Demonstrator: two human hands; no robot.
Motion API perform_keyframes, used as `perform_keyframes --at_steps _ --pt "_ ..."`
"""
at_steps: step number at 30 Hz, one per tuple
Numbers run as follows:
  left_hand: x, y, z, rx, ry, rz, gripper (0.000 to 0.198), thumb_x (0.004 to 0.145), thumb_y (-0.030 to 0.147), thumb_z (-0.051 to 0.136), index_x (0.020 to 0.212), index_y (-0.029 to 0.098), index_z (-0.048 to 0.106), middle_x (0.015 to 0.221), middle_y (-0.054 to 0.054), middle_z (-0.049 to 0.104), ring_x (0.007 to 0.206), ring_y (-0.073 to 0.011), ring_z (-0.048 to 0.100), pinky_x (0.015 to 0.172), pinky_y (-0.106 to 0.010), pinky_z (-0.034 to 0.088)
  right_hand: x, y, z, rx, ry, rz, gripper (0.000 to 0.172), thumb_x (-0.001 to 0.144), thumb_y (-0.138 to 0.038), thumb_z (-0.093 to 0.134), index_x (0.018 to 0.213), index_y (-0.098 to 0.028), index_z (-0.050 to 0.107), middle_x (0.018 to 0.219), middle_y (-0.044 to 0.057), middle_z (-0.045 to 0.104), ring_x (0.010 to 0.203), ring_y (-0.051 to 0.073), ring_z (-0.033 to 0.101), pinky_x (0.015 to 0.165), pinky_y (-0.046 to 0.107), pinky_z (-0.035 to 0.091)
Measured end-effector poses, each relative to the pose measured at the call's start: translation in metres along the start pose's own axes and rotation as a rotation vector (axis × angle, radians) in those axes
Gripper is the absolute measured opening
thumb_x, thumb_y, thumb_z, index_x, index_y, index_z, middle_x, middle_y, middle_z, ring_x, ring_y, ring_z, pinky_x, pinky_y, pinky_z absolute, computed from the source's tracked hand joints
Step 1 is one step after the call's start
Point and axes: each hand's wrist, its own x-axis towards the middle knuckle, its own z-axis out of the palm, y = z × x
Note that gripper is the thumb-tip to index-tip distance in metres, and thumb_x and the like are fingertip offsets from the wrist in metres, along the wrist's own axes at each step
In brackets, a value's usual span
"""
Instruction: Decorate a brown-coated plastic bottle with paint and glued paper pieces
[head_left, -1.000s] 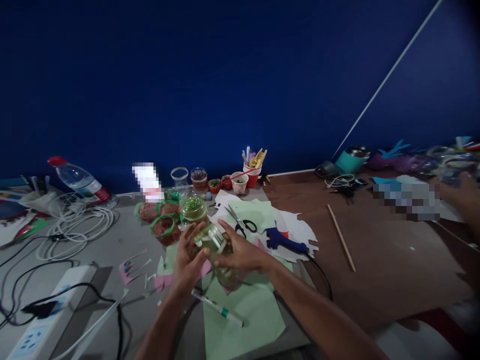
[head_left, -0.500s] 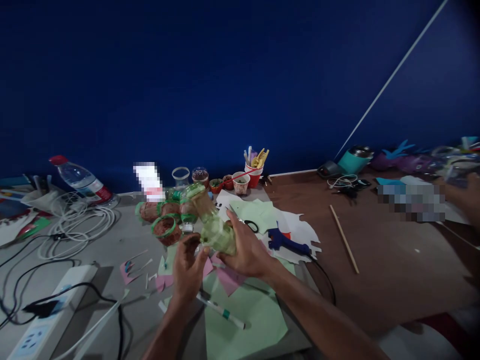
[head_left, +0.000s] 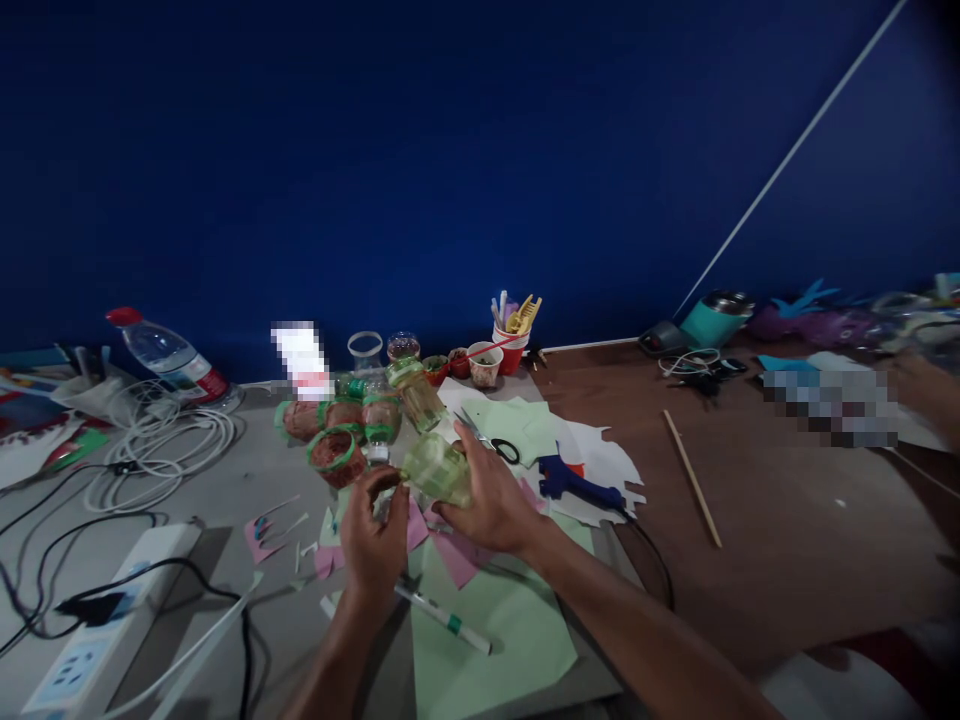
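Right fingers [head_left: 474, 457]: gripping bottle [head_left: 435, 468].
Left fingers [head_left: 398, 510]: bent at its left end; grip unclear.
Pink paper [head_left: 456, 558], near: bottle could drop here, should right hold slip.

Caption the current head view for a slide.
Right hand holding a translucent green container, left hand at its side, near scissors and a blue glue gun.
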Motion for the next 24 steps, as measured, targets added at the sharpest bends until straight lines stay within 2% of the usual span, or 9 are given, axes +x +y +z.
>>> perform_keyframes --at_steps 5,9,10,14,17,20,24 --pt "0.005 0.002 -0.001 0.074 -0.056 0.035 0.013 0.076 0.024 0.065 0.089 0.023 0.064 0.087 -0.003 0.062 0.082 -0.0206 0.058 0.076 -0.030 0.045 -0.002 0.005 0.006 -0.089 0.063 -0.087 0.095 0.072 -0.031 0.067 0.148 -0.009 0.014 0.135 0.024 0.048 0.118 0.036 0.050 0.098 0.053 0.040" --pt "0.006 0.011 -0.003 0.073 -0.116 -0.030 0.002 0.076 0.025 0.064 0.075 0.024 0.064 0.068 0.000 0.062 0.066 -0.0189 0.054 0.062 -0.027 0.040 -0.003 0.006 0.007 -0.059 0.072 -0.098 0.091 0.073 -0.029 0.065 0.147 -0.008 0.015 0.134 0.025 0.049 0.119 0.036 0.050 0.098 0.052 0.040" --pt "0.006 0.013 -0.003 0.059 -0.131 -0.054 0.005 0.076 0.026 0.064 0.072 0.023 0.063 0.064 0.001 0.060 0.062 -0.0182 0.052 0.059 -0.026 0.039 -0.003 0.005 0.007 -0.015 0.051 -0.084 0.091 0.073 -0.028 0.064 0.146 -0.008 0.015 0.134 0.024 0.050 0.119 0.036 0.050 0.098 0.051 0.040" --pt "0.004 0.017 -0.006 -0.161 -0.164 -0.163 0.017 0.078 0.032 0.062 0.064 0.022 0.060 0.059 0.002 0.056 0.058 -0.0152 0.049 0.057 -0.025 0.038 -0.001 0.005 0.002 0.376 -0.165 0.099 0.091 0.075 -0.029 0.063 0.148 -0.014 0.011 0.121 0.017 0.059 0.102 0.027 0.060 0.088 0.042 0.047" --pt "0.003 0.024 -0.007 -0.479 -0.190 -0.319 0.024 0.077 0.038 0.064 0.062 0.020 0.058 0.057 0.002 0.054 0.056 -0.0127 0.048 0.055 -0.023 0.040 0.003 0.006 -0.003 0.788 -0.332 0.240 0.092 0.069 -0.035 0.070 0.144 -0.018 0.020 0.110 0.010 0.063 0.094 0.022 0.061 0.082 0.035 0.048" --pt "0.004 0.035 -0.007 -0.789 -0.172 -0.479 0.029 0.070 0.040 0.071 0.059 0.020 0.053 0.056 0.003 0.053 0.055 -0.0109 0.050 0.054 -0.022 0.042 0.005 0.006 -0.008 1.141 -0.370 0.308 0.084 0.064 -0.046 0.070 0.136 -0.019 0.034 0.099 0.006 0.064 0.086 0.021 0.061 0.075 0.032 0.048" --pt "0.003 0.046 -0.005 -0.967 -0.183 -0.602 0.034 0.065 0.039 0.076 0.059 0.020 0.048 0.051 0.005 0.047 0.049 -0.0088 0.047 0.048 -0.020 0.043 0.002 0.000 -0.009 1.347 -0.363 0.364 0.078 0.058 -0.052 0.068 0.125 -0.017 0.050 0.094 0.008 0.066 0.084 0.024 0.062 0.073 0.033 0.047"
